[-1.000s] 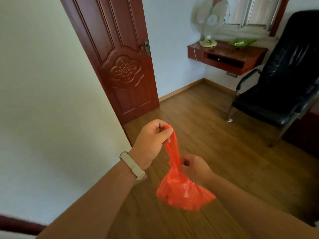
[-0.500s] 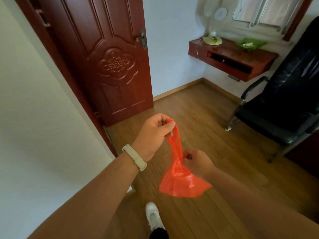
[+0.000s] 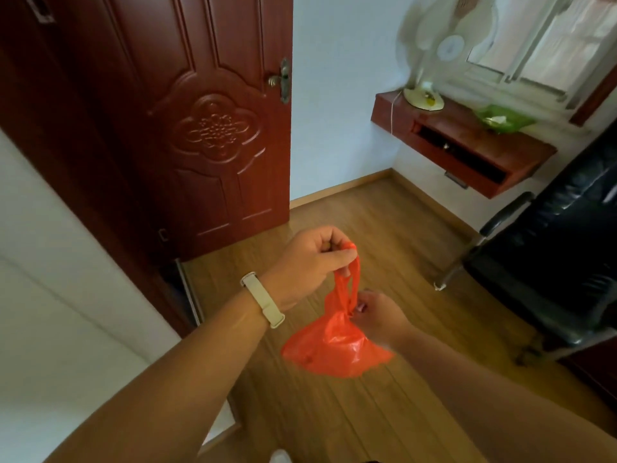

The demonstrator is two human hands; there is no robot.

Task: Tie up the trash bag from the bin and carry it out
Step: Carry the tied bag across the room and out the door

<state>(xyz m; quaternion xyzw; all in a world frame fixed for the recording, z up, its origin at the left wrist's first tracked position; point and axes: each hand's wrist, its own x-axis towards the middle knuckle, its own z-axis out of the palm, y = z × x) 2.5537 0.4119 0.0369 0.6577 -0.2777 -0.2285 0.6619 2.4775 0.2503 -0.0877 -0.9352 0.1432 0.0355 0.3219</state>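
A small orange-red trash bag (image 3: 337, 349) hangs in the air in front of me, above the wooden floor. My left hand (image 3: 310, 262), with a pale band on its wrist, pinches the tops of the bag's handles and holds them up. My right hand (image 3: 380, 317) grips the bag's neck just below, where the handles gather into a twist. The bag's full lower part bulges under both hands. The bin is not in view.
A dark red carved door (image 3: 200, 121) stands open at the left, against a white wall (image 3: 50, 295). A wall shelf (image 3: 467, 145) with a fan (image 3: 430, 61) and a green bag sits at the right back. A black armchair (image 3: 561, 248) fills the right side.
The view has shifted toward the door, which now looms larger. Both hands keep their hold on the bag, which stays at about the same height.
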